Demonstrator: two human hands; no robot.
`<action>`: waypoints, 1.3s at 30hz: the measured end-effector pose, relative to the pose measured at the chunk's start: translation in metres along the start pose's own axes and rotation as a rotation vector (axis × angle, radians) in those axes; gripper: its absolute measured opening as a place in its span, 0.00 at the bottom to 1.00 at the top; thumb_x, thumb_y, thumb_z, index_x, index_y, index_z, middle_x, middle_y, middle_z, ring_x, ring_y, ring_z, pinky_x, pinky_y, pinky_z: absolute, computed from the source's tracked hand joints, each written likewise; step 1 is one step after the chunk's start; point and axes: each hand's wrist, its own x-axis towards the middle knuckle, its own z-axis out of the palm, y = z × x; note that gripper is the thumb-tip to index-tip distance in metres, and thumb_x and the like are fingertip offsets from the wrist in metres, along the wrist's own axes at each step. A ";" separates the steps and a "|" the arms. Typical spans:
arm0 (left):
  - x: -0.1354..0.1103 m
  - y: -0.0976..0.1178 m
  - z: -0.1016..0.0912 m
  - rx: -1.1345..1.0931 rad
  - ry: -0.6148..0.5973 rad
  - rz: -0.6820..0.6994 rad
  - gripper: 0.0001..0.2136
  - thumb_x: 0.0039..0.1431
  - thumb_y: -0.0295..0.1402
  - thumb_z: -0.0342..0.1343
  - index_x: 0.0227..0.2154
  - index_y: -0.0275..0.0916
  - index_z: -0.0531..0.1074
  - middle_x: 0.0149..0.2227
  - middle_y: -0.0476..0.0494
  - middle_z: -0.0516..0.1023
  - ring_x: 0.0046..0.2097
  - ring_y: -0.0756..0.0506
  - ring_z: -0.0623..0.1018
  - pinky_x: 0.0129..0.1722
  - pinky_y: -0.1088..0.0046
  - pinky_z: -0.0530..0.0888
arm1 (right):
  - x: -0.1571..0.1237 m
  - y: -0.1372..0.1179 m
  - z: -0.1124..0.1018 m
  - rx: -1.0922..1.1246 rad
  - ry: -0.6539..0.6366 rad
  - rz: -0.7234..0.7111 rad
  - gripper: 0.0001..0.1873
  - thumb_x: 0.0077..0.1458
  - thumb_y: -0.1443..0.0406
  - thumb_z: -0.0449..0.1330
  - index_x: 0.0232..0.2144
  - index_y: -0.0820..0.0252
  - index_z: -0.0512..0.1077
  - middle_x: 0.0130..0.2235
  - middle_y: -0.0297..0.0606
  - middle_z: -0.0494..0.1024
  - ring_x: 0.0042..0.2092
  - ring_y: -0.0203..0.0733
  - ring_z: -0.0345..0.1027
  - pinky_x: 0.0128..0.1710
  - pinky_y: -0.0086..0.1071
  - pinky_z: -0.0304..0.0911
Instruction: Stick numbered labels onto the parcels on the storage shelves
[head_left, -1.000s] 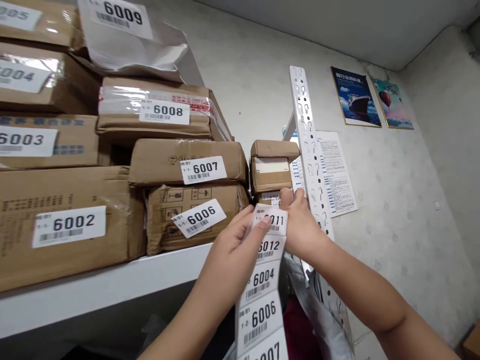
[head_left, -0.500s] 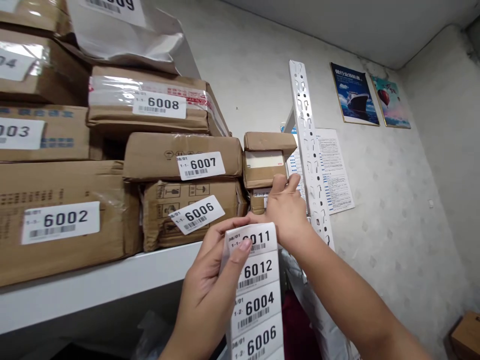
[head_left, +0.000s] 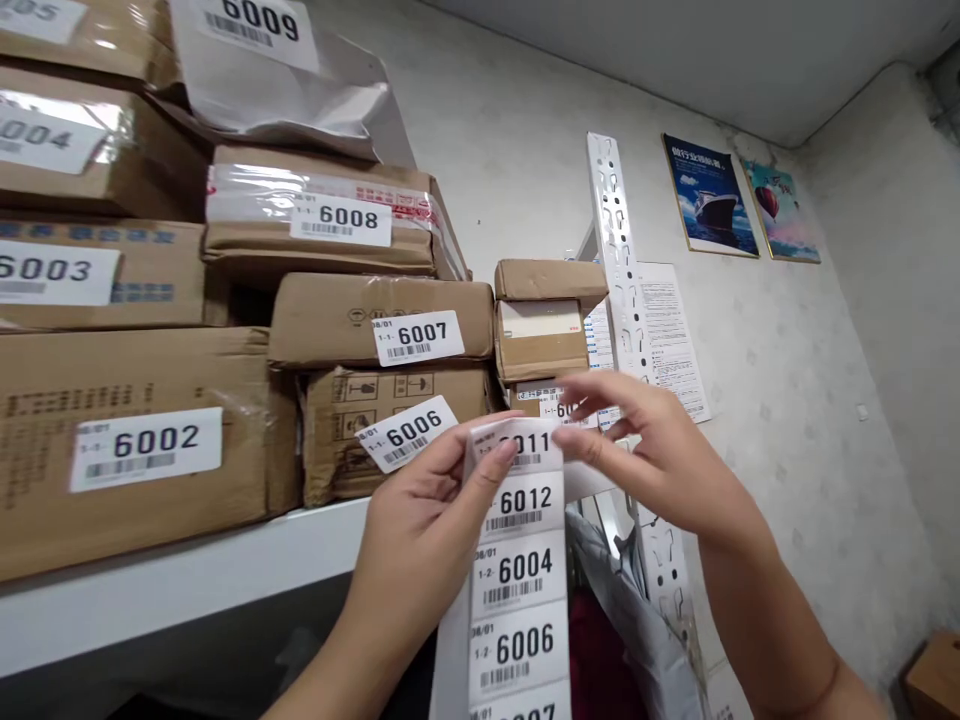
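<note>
My left hand (head_left: 420, 520) grips the top of a long strip of white barcode labels (head_left: 521, 580), its thumb on the label numbered 6011. The strip hangs down past 6012, 6004 and 6006. My right hand (head_left: 645, 450) pinches the right top corner of the 6011 label with thumb and forefinger, the other fingers spread. Just behind the hands, a small cardboard box (head_left: 544, 330) sits at the shelf's right end on a lower box with a white label (head_left: 559, 402) stuck on its front.
A white metal shelf (head_left: 180, 590) carries stacked brown parcels labelled 6002 (head_left: 142, 445), 6006 (head_left: 405, 432), 6007 (head_left: 416, 338), 6008 (head_left: 341, 220). A perforated white upright (head_left: 622, 270) stands at right. Paper notices and two pictures (head_left: 709, 195) hang on the wall.
My right hand has come back from the small boxes at the shelf end, where a label now shows, and has taken hold of the 6011 label's corner. The strip has risen slightly.
</note>
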 end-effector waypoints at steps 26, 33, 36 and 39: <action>0.005 -0.014 0.006 0.280 0.115 0.195 0.21 0.50 0.50 0.60 0.17 0.44 0.60 0.19 0.54 0.60 0.23 0.49 0.63 0.22 0.73 0.62 | 0.088 0.053 0.012 -0.045 0.424 -0.175 0.02 0.57 0.68 0.65 0.33 0.57 0.75 0.35 0.34 0.78 0.36 0.37 0.71 0.38 0.35 0.70; 0.007 -0.012 0.005 0.268 0.141 0.243 0.21 0.50 0.50 0.61 0.16 0.44 0.60 0.19 0.53 0.60 0.24 0.49 0.62 0.21 0.73 0.60 | 0.079 0.051 0.017 -0.540 0.347 -0.311 0.11 0.61 0.70 0.61 0.46 0.54 0.73 0.49 0.40 0.72 0.37 0.37 0.69 0.34 0.34 0.68; 0.007 -0.015 0.006 0.249 0.155 0.256 0.21 0.51 0.51 0.62 0.16 0.44 0.61 0.19 0.53 0.60 0.23 0.49 0.62 0.21 0.73 0.60 | 0.076 0.052 0.019 -0.642 0.362 -0.326 0.10 0.62 0.67 0.61 0.46 0.54 0.71 0.53 0.43 0.69 0.37 0.38 0.68 0.30 0.33 0.66; 0.009 -0.018 0.006 0.239 0.174 0.272 0.20 0.51 0.50 0.62 0.17 0.43 0.64 0.19 0.53 0.61 0.23 0.50 0.61 0.21 0.74 0.60 | 0.071 0.056 0.024 -0.673 0.453 -0.311 0.09 0.63 0.61 0.61 0.43 0.57 0.68 0.49 0.46 0.69 0.41 0.44 0.67 0.34 0.36 0.67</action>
